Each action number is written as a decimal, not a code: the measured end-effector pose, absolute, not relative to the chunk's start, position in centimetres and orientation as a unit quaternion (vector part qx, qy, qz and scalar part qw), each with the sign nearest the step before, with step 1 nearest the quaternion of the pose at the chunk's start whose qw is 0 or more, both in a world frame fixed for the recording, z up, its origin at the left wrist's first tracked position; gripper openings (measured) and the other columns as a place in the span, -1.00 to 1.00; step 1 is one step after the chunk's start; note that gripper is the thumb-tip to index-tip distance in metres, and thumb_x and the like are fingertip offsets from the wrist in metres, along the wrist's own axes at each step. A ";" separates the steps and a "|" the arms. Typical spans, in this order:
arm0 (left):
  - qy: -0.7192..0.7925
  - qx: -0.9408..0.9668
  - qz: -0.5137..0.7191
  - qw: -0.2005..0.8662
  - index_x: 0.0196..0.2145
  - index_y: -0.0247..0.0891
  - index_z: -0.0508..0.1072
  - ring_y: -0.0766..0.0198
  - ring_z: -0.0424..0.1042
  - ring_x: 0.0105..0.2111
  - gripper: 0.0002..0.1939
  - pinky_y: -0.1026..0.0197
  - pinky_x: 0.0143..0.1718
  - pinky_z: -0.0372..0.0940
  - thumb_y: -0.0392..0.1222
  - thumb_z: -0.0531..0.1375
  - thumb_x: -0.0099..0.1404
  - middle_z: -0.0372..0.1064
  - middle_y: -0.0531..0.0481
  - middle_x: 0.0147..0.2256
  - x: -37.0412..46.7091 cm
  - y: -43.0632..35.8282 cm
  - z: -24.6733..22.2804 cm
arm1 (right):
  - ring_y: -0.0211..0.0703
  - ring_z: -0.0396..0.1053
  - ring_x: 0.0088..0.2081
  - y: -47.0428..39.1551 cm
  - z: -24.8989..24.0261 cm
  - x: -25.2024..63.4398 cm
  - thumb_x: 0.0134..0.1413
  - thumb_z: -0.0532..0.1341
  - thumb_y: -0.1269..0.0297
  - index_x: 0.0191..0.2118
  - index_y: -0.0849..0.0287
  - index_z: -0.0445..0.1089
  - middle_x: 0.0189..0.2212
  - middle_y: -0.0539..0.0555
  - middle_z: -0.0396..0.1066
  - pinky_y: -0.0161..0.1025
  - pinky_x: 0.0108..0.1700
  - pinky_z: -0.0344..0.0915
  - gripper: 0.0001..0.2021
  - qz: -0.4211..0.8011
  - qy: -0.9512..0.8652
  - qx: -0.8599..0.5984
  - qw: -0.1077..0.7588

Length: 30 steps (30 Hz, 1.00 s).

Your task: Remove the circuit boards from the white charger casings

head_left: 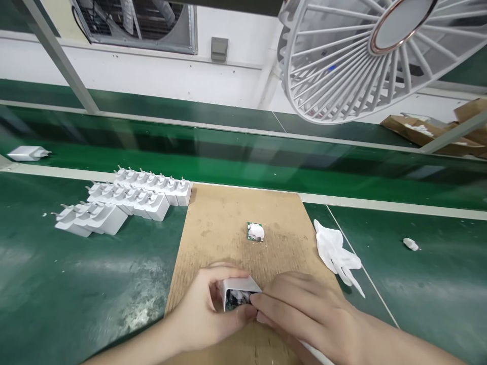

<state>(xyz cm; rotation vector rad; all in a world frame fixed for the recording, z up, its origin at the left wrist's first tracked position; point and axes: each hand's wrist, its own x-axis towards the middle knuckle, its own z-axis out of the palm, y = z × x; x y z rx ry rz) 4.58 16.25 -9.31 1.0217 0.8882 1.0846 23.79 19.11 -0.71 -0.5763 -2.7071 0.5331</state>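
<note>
My left hand (213, 304) is wrapped round a white charger housing (241, 284), thumb below and fingers over the top. The housing's end facing me is uncovered, and dark and green circuit parts show inside. My right hand (315, 309) is closed, its fingertips pressed together at the right side of that opening. A white strip-like piece (317, 353) shows beneath my right palm; the rest of it is hidden. Beyond my hands, a small green circuit board (255, 231) with a white blob on it lies on the brown board (220, 213).
Several white plug chargers (137, 195) stand in rows at the left, prongs up. Another charger (28, 153) lies far left. At the right are a white glove (337, 251) and a small white lump (411, 244). A fan (342, 66) hangs above; cardboard boxes (422, 132) stand behind.
</note>
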 end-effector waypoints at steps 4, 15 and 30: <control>0.407 0.453 0.466 0.641 -0.20 -0.22 0.43 0.13 0.48 -0.20 -0.65 0.15 -0.22 0.39 -0.21 0.38 0.03 0.42 -0.12 -0.15 4.5 16.1 -9.0 | -0.19 0.35 -0.37 18.8 -0.9 23.4 0.21 0.02 0.54 -0.08 0.30 0.31 -0.36 0.13 0.40 -0.25 -0.36 0.36 -0.78 0.195 -0.924 -0.244 0.220; 0.406 0.492 0.372 0.674 -0.09 -0.22 0.33 0.12 0.48 -0.16 -0.57 0.11 -0.14 0.37 -0.18 0.34 0.09 0.38 -0.12 -0.15 3.4 16.5 -10.0 | -0.21 0.32 -0.34 19.2 -0.1 24.7 0.23 0.05 0.50 -0.03 0.25 0.30 -0.34 0.08 0.41 -0.26 -0.29 0.33 -0.77 0.205 -0.947 -0.186 0.164; 0.449 0.422 0.413 0.670 -0.25 -0.27 0.46 0.24 0.45 -0.40 -0.68 0.24 -0.38 0.33 -0.21 0.37 -0.01 0.46 -0.03 -0.36 3.8 18.1 -7.4 | -0.24 0.36 -0.33 20.3 2.1 25.2 0.22 -0.04 0.47 -0.22 0.08 0.29 -0.31 0.08 0.29 -0.36 -0.35 0.37 -0.79 0.222 -0.896 -0.296 0.247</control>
